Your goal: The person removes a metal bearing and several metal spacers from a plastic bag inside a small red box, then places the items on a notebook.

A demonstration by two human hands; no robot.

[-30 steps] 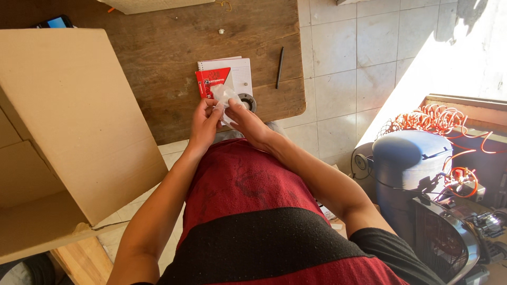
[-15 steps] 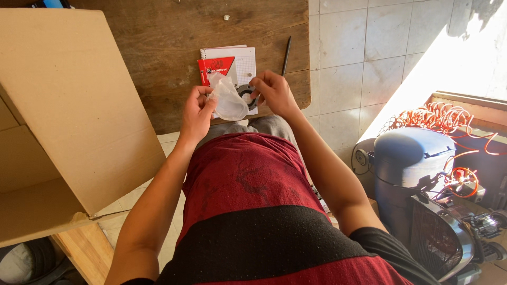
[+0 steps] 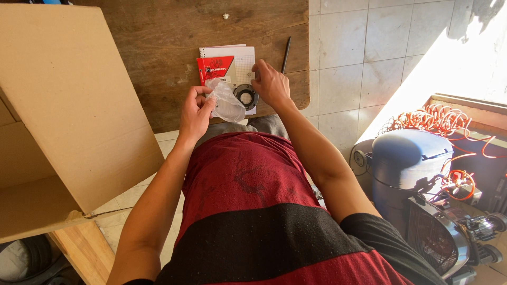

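Head view: the hands have parted. The left hand (image 3: 196,112) now pinches the clear bag (image 3: 228,103) alone, while the right hand (image 3: 270,83) has dropped, fingers loose, beside the black ring (image 3: 246,96) (on the notepad (image 3: 237,57), far table edge) — unpacked, it seems.

Red box (image 3: 215,68) on a white gridded notepad (image 3: 238,62) — black ring (image 3: 245,96), brown cardboard (image 3: 63,105), blue tank (image 3: 409,158).

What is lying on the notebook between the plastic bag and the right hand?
In the head view, a black ring-shaped part lies on the notebook, between the clear plastic bag in the left hand and the right hand.
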